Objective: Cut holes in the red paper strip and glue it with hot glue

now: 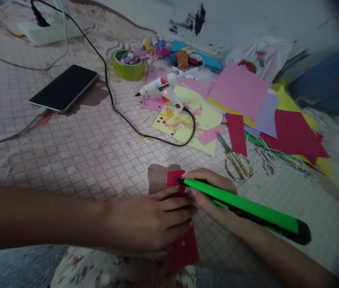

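A narrow strip of red paper (184,250) lies on the quilted cloth near the front edge, with a small pale spot in its lower part. My left hand (157,218) rests flat across it, fingers stretched out and pressing it down. In my right hand (210,192) is a long green and black hand-held hole punch (244,202), its dark tip over the upper end of the strip. My right fingers are wrapped round its front part, beside my left fingertips. Gold-handled scissors (238,160) lie beyond my right hand.
A white glue gun (165,89) with a lit red light rests on pale yellow paper (208,116) strewn with scraps. Coloured sheets (238,90) and white string (265,160) lie at the right. Tape (127,71), a phone (64,88) and a power strip (49,32) stand further left.
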Motion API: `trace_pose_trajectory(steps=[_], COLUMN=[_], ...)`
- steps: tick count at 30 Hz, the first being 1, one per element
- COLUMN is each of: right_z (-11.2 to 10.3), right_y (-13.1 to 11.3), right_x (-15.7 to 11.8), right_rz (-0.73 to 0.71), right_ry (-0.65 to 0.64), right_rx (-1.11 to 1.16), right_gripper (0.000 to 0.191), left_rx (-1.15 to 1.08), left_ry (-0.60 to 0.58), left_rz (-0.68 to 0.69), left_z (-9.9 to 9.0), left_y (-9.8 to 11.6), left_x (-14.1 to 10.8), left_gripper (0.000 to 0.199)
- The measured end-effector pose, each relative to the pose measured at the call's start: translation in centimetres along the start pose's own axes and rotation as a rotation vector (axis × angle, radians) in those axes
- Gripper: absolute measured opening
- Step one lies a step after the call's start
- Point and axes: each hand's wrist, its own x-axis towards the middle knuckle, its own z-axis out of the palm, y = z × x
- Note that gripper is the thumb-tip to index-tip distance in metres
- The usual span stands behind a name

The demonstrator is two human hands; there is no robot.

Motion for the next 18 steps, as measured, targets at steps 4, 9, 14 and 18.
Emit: trace_pose_trajectory(steps=[4,9,14,18], right_z=[-0.34,-0.29,0.09,0.09], right_y=[-0.01,-0.22,-0.31,-0.21], right_x=[-0.07,0.04,0.28,0.20], right_rz=[0.017,-0.012,-0.019,-0.029], right_ry=[0.037,0.057,0.053,0.023], right_rx=[-0.007,-0.030,-0.037,-0.036], right_gripper=[0.027,0.027,0.028,0.031], left_rx=[-0.009,-0.026,-0.028,-0.040], left_ry=[-0.004,-0.007,0.002,-0.008], left_rz=[-0.002,-0.006,-0.012,-0.019], left_z=[-0.01,0.12,0.07,0.00], left_y=[-0.04,0.03,0.05,0.02], left_x=[-0.02,-0.17,-0.05,0.04], left_gripper=[0.037,0.038,0.038,0.037])
